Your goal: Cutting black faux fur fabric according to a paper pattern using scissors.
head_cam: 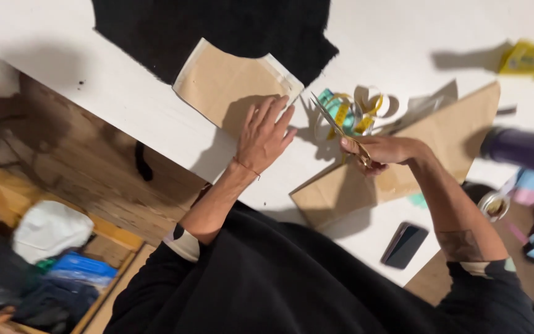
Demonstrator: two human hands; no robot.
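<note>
Now, left hand (264, 137) flat, fingers spread, on brown paper pattern (230, 86), right hand (383, 150) grip clamped on scissors (340, 132) alongside.

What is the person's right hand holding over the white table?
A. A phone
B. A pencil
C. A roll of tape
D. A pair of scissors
D. The right hand grips a pair of scissors with the blades pointing up and away, while the left hand lies flat on a brown paper piece; the phone lies untouched on the table.
</note>
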